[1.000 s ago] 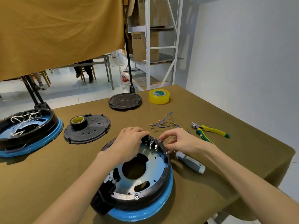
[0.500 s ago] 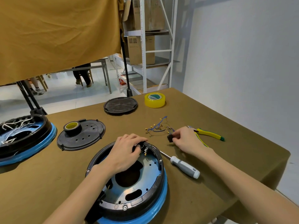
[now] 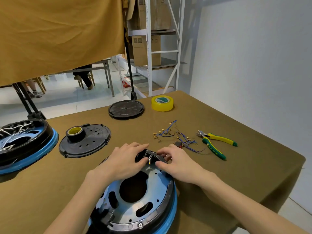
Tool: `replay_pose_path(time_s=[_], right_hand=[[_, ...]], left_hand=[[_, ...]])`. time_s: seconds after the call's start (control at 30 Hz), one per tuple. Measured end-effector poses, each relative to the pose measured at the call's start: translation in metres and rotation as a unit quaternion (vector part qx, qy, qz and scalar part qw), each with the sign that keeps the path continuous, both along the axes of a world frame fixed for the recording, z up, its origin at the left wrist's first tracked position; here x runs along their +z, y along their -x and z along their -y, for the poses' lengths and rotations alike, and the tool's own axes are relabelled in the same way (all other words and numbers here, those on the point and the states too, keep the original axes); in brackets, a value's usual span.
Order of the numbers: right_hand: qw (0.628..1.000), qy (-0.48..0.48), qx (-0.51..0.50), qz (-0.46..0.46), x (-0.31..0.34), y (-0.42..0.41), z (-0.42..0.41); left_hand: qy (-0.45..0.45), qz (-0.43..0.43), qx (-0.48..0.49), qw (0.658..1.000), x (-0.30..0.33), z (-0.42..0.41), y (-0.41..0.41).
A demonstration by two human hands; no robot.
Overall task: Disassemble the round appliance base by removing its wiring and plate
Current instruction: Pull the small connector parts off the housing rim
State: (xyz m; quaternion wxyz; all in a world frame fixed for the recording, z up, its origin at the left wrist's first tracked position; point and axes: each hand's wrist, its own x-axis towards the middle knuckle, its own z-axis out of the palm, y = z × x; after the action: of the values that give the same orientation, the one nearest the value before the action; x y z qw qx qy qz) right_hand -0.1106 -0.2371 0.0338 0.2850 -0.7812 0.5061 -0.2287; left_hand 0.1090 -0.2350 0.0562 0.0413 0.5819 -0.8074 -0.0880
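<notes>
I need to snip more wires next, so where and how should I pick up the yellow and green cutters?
Take the cutters by the two handles, about midway along, coming from above. They lie flat on the table, jaws pointing left toward the loose wires, and the handles spread apart toward the right, so a hand can close round both. The right hand looks nearer to them.

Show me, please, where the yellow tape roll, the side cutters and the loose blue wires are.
yellow tape roll (image 3: 162, 103): head view, on its outer side wall.
side cutters (image 3: 219, 139): head view, on the upper yellow handle.
loose blue wires (image 3: 166, 133): head view, on the left bundle.
</notes>
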Motion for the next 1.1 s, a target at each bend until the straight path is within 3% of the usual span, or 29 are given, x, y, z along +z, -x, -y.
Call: replay_pose_path(time_s=[0.13, 0.27, 0.43, 0.6, 0.9, 1.1], right_hand=[[1.0, 0.002, 0.0, 0.001, 0.008, -0.003, 0.009], [0.997, 0.043, 0.021, -0.056, 0.015, -0.011, 0.013], [0.993, 0.072, 0.05, -0.081, 0.012, -0.031, 0.007], [0.98, 0.125, 0.048, -0.15, 0.014, -0.035, 0.011], [0.991, 0.104, 0.041, -0.077, 0.007, -0.034, 0.011], [0.989, 0.092, 0.066, -0.094, 0.01, -0.037, 0.012]], left_hand=[[0.059, -0.003, 0.016, 0.998, -0.005, -0.001, -0.004], [0.073, 0.01, 0.054, 0.996, -0.002, 0.0, -0.007], [0.071, -0.116, 0.023, 0.99, -0.012, -0.004, -0.018], [0.061, -0.12, -0.009, 0.991, -0.013, -0.004, -0.023], [0.091, -0.095, -0.028, 0.991, -0.015, -0.004, -0.022], [0.095, -0.094, -0.004, 0.991, -0.016, -0.004, -0.019]])
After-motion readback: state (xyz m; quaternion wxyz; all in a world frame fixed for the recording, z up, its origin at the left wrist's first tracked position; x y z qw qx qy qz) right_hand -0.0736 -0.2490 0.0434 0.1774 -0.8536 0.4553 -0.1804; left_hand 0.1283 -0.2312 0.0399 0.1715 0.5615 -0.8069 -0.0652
